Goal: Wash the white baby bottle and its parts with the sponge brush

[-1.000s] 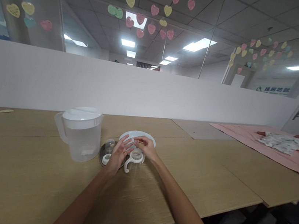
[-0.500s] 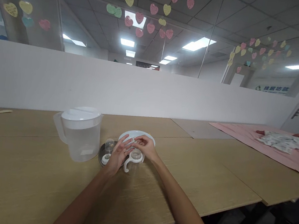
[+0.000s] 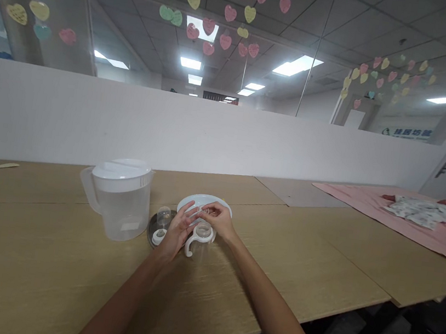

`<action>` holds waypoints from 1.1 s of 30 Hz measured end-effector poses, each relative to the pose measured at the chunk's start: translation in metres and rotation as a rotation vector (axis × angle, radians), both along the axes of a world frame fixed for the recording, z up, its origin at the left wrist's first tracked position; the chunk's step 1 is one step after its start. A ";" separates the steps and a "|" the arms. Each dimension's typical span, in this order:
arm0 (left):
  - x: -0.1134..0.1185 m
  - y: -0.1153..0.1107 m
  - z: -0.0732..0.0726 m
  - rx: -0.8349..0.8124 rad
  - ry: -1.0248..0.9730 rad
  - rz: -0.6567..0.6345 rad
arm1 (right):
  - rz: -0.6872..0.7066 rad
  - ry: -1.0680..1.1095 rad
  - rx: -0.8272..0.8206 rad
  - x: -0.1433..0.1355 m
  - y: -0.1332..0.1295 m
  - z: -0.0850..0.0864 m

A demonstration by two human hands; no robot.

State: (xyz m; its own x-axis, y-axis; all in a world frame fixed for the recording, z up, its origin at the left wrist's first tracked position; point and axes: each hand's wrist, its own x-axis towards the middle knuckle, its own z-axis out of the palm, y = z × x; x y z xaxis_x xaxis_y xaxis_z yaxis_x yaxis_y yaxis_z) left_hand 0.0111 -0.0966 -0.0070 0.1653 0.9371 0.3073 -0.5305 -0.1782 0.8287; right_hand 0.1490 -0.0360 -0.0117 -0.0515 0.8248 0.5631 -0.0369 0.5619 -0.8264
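Note:
Above the white bowl [image 3: 191,199], my right hand [image 3: 218,219] pinches a small clear piece [image 3: 202,210], too small to name. My left hand [image 3: 177,231] is beside it, fingers spread and raised, its fingertips near the piece. Just below the hands stands a clear bottle [image 3: 201,249] with a white handled ring [image 3: 191,240] and an uncovered mouth. Left of my left hand, a dark round tray [image 3: 151,228] bears a clear cap [image 3: 163,215] and a white collar [image 3: 158,237].
A lidded clear pitcher [image 3: 123,211] stands left of the tray. At the far right, a doll [image 3: 420,211] in patterned clothes lies on a pink cloth [image 3: 371,204]. A thin flat piece [image 3: 7,165] lies at the back left, near the white wall.
The fingers of my left hand have curled in slightly near the small piece. My right hand keeps its pinch in nearly the same place.

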 end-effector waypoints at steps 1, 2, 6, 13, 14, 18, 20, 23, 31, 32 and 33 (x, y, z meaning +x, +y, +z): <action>0.000 0.000 0.000 0.000 0.005 0.003 | -0.007 -0.002 -0.003 0.000 0.000 0.000; 0.000 -0.001 0.000 0.001 0.011 0.003 | -0.012 -0.004 -0.007 0.000 0.000 0.000; 0.000 -0.003 0.001 0.000 0.022 -0.015 | -0.020 -0.017 -0.040 0.000 0.002 0.000; -0.001 -0.002 0.001 0.013 0.035 -0.017 | -0.010 -0.032 -0.062 0.001 0.000 0.002; -0.001 -0.002 0.000 0.016 0.038 -0.015 | -0.008 -0.035 -0.069 0.002 0.000 0.002; -0.001 0.001 -0.003 0.020 0.053 0.007 | 0.042 -0.034 -0.116 0.002 0.000 0.002; -0.001 0.002 -0.004 0.018 0.054 0.018 | 0.070 -0.028 -0.125 0.003 0.001 0.001; 0.000 0.003 -0.004 0.014 0.053 0.021 | 0.092 -0.014 -0.109 0.004 0.002 -0.001; 0.002 0.000 -0.002 -0.004 0.065 0.038 | 0.085 -0.019 0.020 0.003 0.013 -0.011; 0.002 0.000 -0.002 -0.011 0.050 0.040 | 0.084 -0.028 0.020 0.003 0.013 -0.011; 0.002 0.000 -0.002 -0.017 0.028 0.043 | 0.091 -0.043 0.020 0.003 0.013 -0.011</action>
State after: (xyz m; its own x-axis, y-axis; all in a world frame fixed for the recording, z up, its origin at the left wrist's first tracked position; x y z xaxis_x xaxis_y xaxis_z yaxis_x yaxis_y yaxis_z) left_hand 0.0128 -0.0963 -0.0086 0.1326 0.9487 0.2871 -0.4992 -0.1863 0.8462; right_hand 0.1522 -0.0233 -0.0223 -0.1503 0.8044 0.5747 -0.0530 0.5739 -0.8172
